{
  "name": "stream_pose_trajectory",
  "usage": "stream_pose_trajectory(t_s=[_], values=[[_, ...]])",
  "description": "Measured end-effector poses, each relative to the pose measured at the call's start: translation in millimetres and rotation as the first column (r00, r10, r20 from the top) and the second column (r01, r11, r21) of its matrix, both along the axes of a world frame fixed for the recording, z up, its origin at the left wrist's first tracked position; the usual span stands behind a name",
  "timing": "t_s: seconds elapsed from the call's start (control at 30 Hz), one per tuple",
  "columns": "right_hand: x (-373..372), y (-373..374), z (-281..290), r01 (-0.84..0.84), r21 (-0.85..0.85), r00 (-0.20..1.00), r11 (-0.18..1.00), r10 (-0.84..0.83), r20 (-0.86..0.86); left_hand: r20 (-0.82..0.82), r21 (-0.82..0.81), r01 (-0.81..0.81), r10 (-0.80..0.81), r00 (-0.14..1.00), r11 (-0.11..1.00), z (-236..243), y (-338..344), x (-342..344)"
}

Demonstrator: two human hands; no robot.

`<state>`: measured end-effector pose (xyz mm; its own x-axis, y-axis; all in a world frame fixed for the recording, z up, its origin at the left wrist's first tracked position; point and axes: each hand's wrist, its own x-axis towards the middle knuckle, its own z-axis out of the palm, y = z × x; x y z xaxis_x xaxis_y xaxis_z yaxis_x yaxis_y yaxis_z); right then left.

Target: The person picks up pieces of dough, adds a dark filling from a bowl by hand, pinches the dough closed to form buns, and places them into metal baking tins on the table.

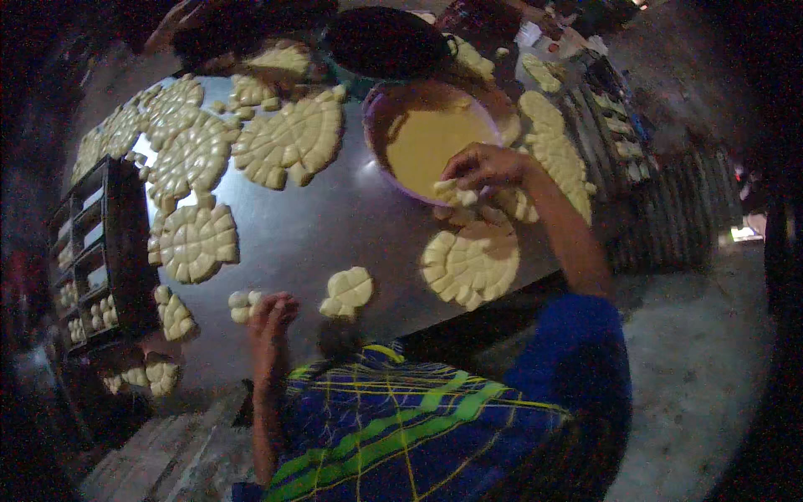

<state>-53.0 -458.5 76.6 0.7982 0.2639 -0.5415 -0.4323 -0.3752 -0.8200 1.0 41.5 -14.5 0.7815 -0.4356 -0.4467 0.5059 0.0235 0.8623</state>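
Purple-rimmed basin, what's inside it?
A yellow substance, liquid or powder I can't tell. The right hand and its dough cover the near-right part; the bottom is hidden underneath.

Basin (381, 125) on table (335, 217), dough (293, 138) left and right

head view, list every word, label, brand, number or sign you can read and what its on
None can be read.
The purple-rimmed bowl, the dough pieces and the dark rack show no lettering that I can make out.
The pale scrap at the upper right is too small and blurred to tell.
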Motion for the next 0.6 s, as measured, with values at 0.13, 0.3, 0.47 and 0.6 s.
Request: stream_pose_trajectory(t_s=[0.13, 0.3, 0.47, 0.6], values=[[-18.5, 113.9, -22.5, 0.342, 0.596, 0.903, 0.726, -0.429, 0.005, -0.31, -0.316, 0.161, -0.263, 0.914, 0.935, 19.4, -41.7, -11.1], [-15.9, 243.1, -55.3, 0.415, 0.801, 0.726, 0.432, -0.688, -0.005, -0.421, -0.573, 0.081, -0.378, 0.824, 0.816, 45.0, -55.6, -16.9], [-8.6, 305.2, -54.1, 0.43, 0.827, 0.685, 0.362, -0.728, -0.037, -0.429, -0.481, -0.062, -0.173, 0.887, 0.874, 50.6, -25.6, -10.1], [-13.0, 334.8, -69.0, 0.515, 0.821, 0.572, 0.245, -0.812, -0.117, -0.421, -0.526, -0.143, -0.11, 0.9, 0.839, 42.2, -6.1, -4.3]])
